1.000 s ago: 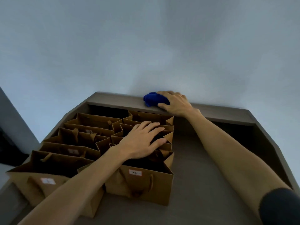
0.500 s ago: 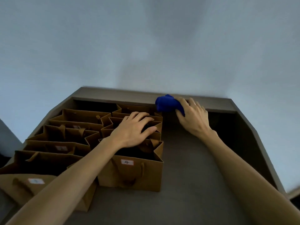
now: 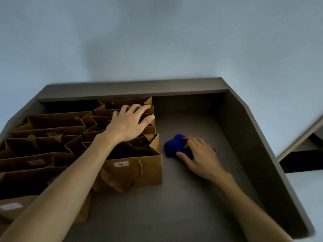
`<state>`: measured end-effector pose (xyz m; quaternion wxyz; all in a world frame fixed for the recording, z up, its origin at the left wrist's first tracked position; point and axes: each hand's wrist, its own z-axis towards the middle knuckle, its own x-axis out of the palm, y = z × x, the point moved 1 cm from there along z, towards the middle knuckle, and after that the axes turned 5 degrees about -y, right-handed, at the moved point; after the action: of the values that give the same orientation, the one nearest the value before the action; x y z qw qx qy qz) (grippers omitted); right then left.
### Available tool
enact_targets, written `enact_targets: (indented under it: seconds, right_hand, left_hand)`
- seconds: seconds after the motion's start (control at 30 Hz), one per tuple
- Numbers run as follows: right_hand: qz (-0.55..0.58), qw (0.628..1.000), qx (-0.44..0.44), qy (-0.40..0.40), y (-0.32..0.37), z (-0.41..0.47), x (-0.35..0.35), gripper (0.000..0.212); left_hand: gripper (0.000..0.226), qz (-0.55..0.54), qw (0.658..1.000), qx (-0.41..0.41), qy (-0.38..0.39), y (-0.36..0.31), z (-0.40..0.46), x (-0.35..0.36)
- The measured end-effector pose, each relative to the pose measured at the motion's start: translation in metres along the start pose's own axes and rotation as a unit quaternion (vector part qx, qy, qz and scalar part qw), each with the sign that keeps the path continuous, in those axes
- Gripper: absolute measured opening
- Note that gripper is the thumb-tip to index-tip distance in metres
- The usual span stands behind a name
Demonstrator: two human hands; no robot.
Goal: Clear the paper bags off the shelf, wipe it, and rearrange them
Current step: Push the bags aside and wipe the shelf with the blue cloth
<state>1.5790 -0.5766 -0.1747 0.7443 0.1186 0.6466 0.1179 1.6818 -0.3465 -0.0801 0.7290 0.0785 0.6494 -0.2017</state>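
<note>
- Shelf (image 3: 201,198) of grey-brown board lies under both hands, with a raised back edge beyond them and a side wall to the right of the right hand
- Left hand (image 3: 127,124) rests palm down on the open tops of the paper bags (image 3: 57,137), fingers straight and slightly spread, curled round nothing; its fingertips reach the far bags of the right-hand row
- Right hand (image 3: 201,158) lies to the right of the left hand and nearer the viewer, well apart from it; its fingers and thumb are curled over the blue cloth (image 3: 174,147) and press it onto the bare shelf
- Blue cloth is bunched into a lump, showing mostly on the left of the right hand's fingers, just beside the nearest bag of the right-hand row but not touching it as far as can be told
- Paper bags are brown, upright and open, packed in two rows side by side; they fill the shelf under and to the left of the left hand
- Bag marked 4 (image 3: 132,172) stands directly below the left wrist, with a white label bearing a handwritten 4 and a brown cord handle hanging down its front
- Other bags to the left of the left forearm also carry small white labels; their writing is too blurred to read
- Pale blue-grey wall (image 3: 157,41) rises beyond both hands behind the shelf
</note>
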Motion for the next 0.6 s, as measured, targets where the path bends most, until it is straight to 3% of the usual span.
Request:
enact_targets:
  seconds: [0.1, 0.23, 0.6]
  right_hand:
    - [0.044, 0.998, 0.036, -0.006, 0.014, -0.011, 0.009, 0.027]
    - [-0.051, 0.999, -0.006, 0.009, 0.019, -0.008, 0.025, 0.049]
    - [-0.087, 0.995, 0.01, 0.047, 0.002, 0.153, 0.032, 0.051]
  left_hand:
    - [0.057, -0.005, 1.0, 0.003, -0.006, 0.002, 0.002, 0.002]
    - [0.057, 0.006, 1.0, 0.008, -0.01, 0.004, 0.002, 0.006]
    - [0.055, 0.008, 1.0, 0.009, -0.022, 0.002, -0.005, 0.003]
